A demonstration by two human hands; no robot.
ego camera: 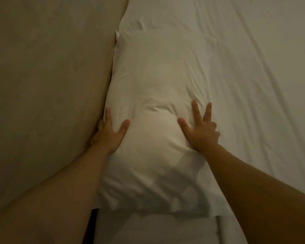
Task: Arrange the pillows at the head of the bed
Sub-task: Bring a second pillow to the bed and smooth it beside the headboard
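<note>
**Both hands flat on the pillow at the headboard**

While the light stays dim and warm, the person leans over a white pillow (153,106) that lies lengthwise along the left side of the bed, its long left edge pressed right up against the beige padded headboard (48,85). Left hand (109,132) sits at that left edge, wedged between pillow and headboard, thumb spread out onto the top of the pillow and the fingers reaching up along the seam; it is open, not clenched on anything. Right hand (200,131) is over on the pillow's right side, palm down, fingers fanned wide, pressing flat into the fabric. Between the two hands the filling bulges up into a rounded mound. Creases run out from the right fingertips across the pillowcase and onto the white sheet (253,85), which covers the bed to the right and shows long diagonal wrinkles. Both bare forearms come in from the bottom corners. Near the bottom edge, the pillow's near end overlaps a folded white band of bedding (157,228), slightly blurred.
</note>
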